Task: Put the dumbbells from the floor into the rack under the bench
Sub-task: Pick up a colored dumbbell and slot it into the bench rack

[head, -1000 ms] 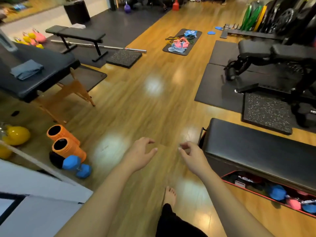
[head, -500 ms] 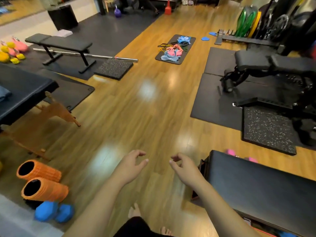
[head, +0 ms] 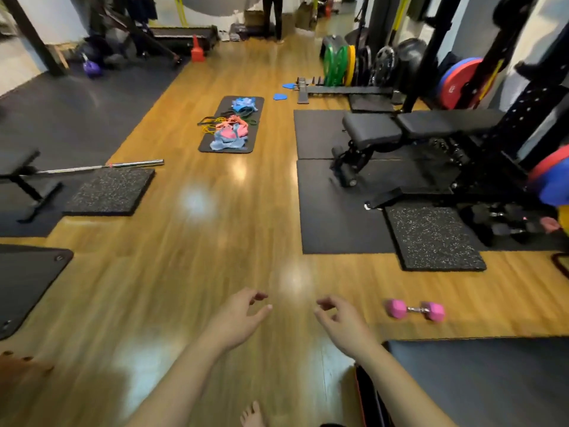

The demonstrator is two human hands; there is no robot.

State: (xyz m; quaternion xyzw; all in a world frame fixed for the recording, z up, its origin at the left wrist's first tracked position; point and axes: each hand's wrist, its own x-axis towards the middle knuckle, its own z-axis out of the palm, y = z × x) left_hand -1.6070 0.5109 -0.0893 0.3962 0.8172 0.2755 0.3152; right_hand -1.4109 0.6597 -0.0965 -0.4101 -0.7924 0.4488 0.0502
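Note:
A pink dumbbell (head: 415, 310) with a metal handle lies on the wooden floor, just beyond the far edge of the black padded bench (head: 480, 380) at the lower right. My left hand (head: 238, 318) and my right hand (head: 341, 322) hang out in front of me above the floor, fingers loosely curled, holding nothing. The right hand is a short way to the left of the dumbbell. Under the bench only a red-edged strip of the rack's end (head: 361, 396) shows; its inside is hidden.
Black mats (head: 332, 211) and a speckled tile (head: 434, 238) lie ahead on the right under an adjustable bench (head: 400, 127) and a plate rack. A small mat with coloured bands (head: 231, 127) sits mid-floor. A barbell (head: 101, 166) and another mat are at the left.
My view has swung up and to the right. The orange rollers and blue dumbbell at the left left the view; the pink dumbbell beyond the bench is now in full sight. Both hands stay empty.

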